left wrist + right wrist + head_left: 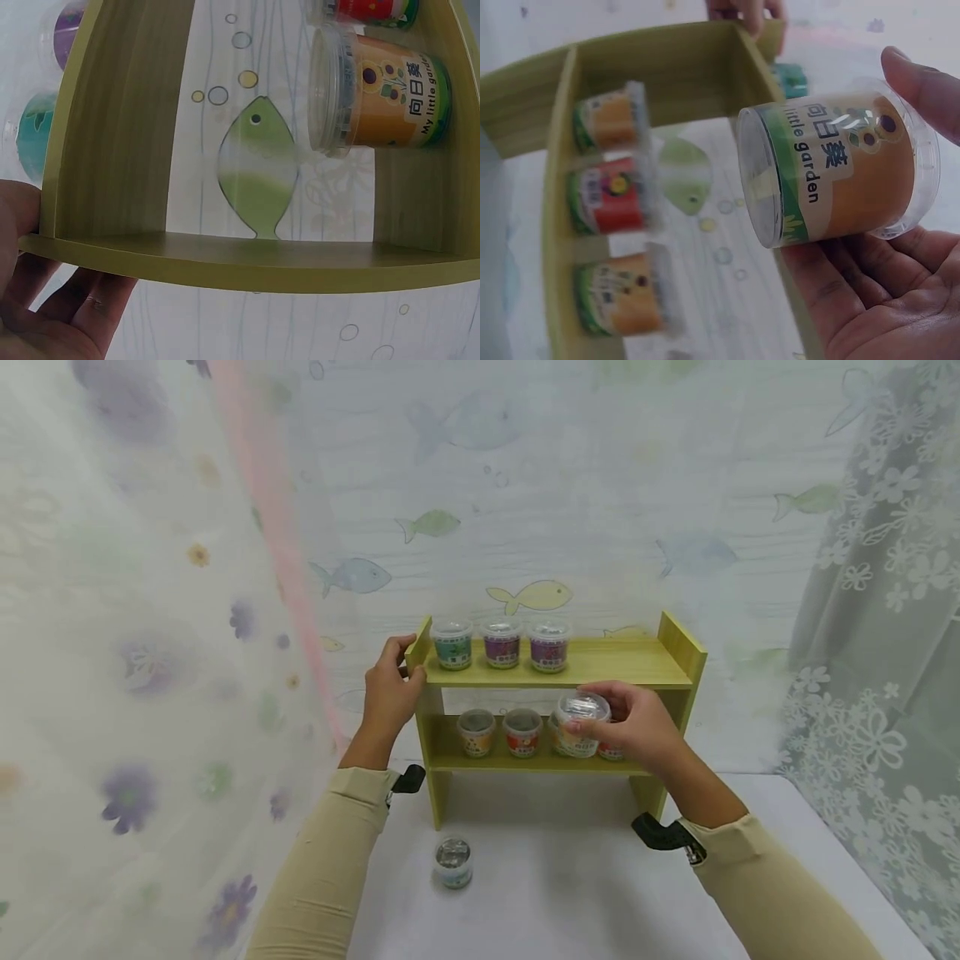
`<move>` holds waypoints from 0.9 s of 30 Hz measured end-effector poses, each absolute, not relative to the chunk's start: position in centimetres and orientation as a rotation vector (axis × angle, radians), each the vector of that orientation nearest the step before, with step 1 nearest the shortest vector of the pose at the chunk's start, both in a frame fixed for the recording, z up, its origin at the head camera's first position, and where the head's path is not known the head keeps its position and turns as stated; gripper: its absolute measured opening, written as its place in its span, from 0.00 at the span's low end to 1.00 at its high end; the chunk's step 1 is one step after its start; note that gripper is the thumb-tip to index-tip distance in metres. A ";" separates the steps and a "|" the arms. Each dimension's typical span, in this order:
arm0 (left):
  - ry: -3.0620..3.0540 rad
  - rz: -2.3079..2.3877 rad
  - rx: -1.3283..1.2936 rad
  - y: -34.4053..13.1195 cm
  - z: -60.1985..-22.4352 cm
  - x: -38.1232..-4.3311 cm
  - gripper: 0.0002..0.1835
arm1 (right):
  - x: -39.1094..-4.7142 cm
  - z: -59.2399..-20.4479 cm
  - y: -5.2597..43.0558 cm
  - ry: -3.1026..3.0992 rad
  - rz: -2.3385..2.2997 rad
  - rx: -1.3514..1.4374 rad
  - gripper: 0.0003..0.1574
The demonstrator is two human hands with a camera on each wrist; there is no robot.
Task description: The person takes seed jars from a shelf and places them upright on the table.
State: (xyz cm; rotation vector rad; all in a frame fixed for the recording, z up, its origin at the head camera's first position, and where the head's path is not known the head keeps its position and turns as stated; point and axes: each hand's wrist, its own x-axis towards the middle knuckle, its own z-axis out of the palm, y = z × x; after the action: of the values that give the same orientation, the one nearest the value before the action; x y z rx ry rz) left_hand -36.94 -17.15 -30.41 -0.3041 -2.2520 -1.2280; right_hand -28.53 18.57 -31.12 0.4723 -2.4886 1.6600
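My right hand (641, 722) holds a clear-lidded plastic cup (855, 169) between thumb and fingers, in front of the lower tier of a yellow-green wooden shelf (615, 664). The cup has an orange sunflower label reading "little garden", and it lies sideways in the right wrist view. My left hand (393, 689) grips the top of the shelf's left side panel, its thumb at the front edge. On the lower tier stand an orange-labelled cup (476, 739), a red-labelled cup (522, 739), and others partly hidden behind the held cup and right hand.
The upper tier bears a teal cup (453, 649) and two purple cups, one of them a purple cup (549, 653) nearest the middle. Another lidded cup (453, 864) stands on the white table (540, 893) in front of the shelf's left leg. Patterned curtains (540, 485) hang behind.
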 end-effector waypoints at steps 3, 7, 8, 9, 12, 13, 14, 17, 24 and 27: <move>-2.251 -1.224 -0.317 -17.1 -30.3 -36.9 0.26 | -28.6 -32.8 18.0 -2.499 1.677 0.498 0.40; -2.253 -1.229 -0.328 -17.1 -30.3 -36.8 0.27 | -28.5 -35.0 17.0 -2.505 1.696 0.544 0.39; -2.256 -1.231 -0.325 -17.2 -30.3 -36.8 0.26 | -28.5 -35.6 16.7 -2.506 1.704 0.548 0.39; -2.259 -1.235 -0.324 -17.2 -30.3 -36.7 0.26 | -28.4 -36.3 16.4 -2.504 1.722 0.547 0.39; -2.260 -1.238 -0.315 -17.2 -30.2 -36.6 0.26 | -28.2 -38.2 15.3 -2.502 1.786 0.523 0.39; -2.257 -1.241 -0.312 -17.3 -30.2 -36.6 0.27 | -28.2 -38.9 14.9 -2.504 1.805 0.503 0.39; -2.255 -1.242 -0.309 -17.3 -30.2 -36.6 0.27 | -28.1 -39.5 14.5 -2.506 1.821 0.481 0.39; -2.253 -1.253 -0.305 -17.3 -30.3 -36.6 0.27 | -28.1 -41.5 13.5 -2.524 1.857 0.450 0.39; -2.254 -1.270 -0.289 -17.2 -30.4 -36.7 0.27 | -28.1 -44.8 11.8 -2.495 1.995 0.504 0.41; -2.248 -1.274 -0.276 -17.1 -30.4 -36.7 0.27 | -28.2 -45.9 11.2 -2.480 2.022 0.550 0.40</move>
State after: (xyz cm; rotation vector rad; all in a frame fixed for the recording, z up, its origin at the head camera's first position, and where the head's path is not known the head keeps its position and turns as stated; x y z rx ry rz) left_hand -36.73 -17.12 -30.36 -0.2758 -2.2481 -1.2743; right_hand -28.22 11.23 -45.86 0.5497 -2.4803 2.0217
